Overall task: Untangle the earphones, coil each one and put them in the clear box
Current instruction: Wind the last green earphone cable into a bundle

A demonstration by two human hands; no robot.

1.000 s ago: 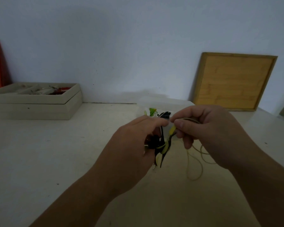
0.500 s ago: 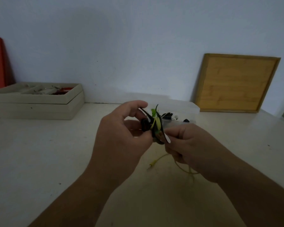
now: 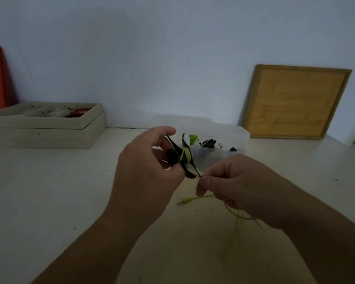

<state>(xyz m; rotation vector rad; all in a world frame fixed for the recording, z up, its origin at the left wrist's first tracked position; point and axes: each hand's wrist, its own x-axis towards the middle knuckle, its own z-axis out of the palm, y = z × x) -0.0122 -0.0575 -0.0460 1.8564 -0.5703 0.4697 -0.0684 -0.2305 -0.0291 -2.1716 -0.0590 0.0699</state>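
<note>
While a black-and-yellow earphone tangle is gripped in the left hand above the surface, its yellow cable is pinched by the right hand. Other earphones already lie in the clear box just beyond. Untangling and coiling are judged unfinished.

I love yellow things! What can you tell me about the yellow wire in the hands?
The yellow wire is thin and looks rubbery. A few turns wrap round a black bundle that the left hand grips. The right hand pinches it beside the bundle. The rest hangs below in loose loops, ending in a yellow plug with a metal tip.
</note>
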